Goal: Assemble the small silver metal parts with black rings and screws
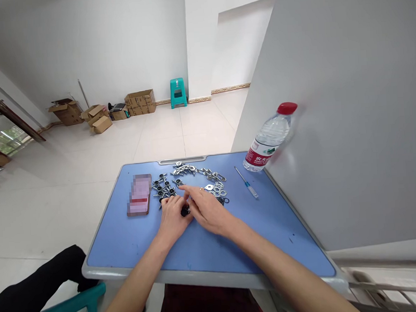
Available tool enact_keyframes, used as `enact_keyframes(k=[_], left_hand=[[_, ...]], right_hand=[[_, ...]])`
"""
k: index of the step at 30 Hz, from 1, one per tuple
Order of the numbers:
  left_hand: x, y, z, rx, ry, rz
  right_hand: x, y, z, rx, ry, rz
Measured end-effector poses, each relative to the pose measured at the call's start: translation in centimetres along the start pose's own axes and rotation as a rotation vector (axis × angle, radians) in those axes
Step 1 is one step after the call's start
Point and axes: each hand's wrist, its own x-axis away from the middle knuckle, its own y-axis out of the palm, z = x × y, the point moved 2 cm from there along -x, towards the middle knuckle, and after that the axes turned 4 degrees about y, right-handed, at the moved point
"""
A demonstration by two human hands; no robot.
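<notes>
My left hand point(174, 216) is closed on a small black-and-metal part point(185, 210), held just above the blue table. Against the same part, my right hand point(209, 209) has its thumb side pressed in, with the index finger reaching out to the left; its other fingertips are hidden. Several similar metal parts with round black centres point(166, 184) lie just beyond my left hand. Flat metal washer-like plates point(219, 189) and black rings point(226, 200) lie beside my right hand, partly covered by it. Farther back are a row of small metal pieces point(183, 169) and elongated metal links point(212, 174).
A phone point(139, 195) lies at the table's left. On the right are a screwdriver point(246, 182) and a water bottle point(271, 137) by a grey panel point(362, 116). Cardboard boxes point(140, 102) and a green stool point(178, 92) stand along the wall. A person's black-clad leg point(42, 281) shows at lower left.
</notes>
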Motion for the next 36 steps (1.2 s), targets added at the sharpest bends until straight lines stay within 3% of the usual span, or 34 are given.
enact_keyframes(k=[11, 17, 21, 31, 36], left_hand=[[0.1, 0.1, -0.1, -0.003, 0.018, 0.026], [0.2, 0.4, -0.4, 0.015, 0.026, 0.055], [0.1, 0.5, -0.5, 0.010, 0.017, 0.058], [0.1, 0.4, -0.3, 0.015, 0.007, 0.038], [0.1, 0.4, -0.3, 0.011, 0.017, 0.042]], right_hand=[[0.1, 0.7, 1.0, -0.190, 0.161, 0.133], [0.0, 1.1, 0.8, -0.159, -0.017, 0.250], [0.0, 1.1, 0.6, -0.157, -0.069, 0.221], [0.0, 1.2, 0.6, 0.008, -0.003, 0.169], [-0.1, 0.7, 0.3, -0.034, -0.027, 0.148]])
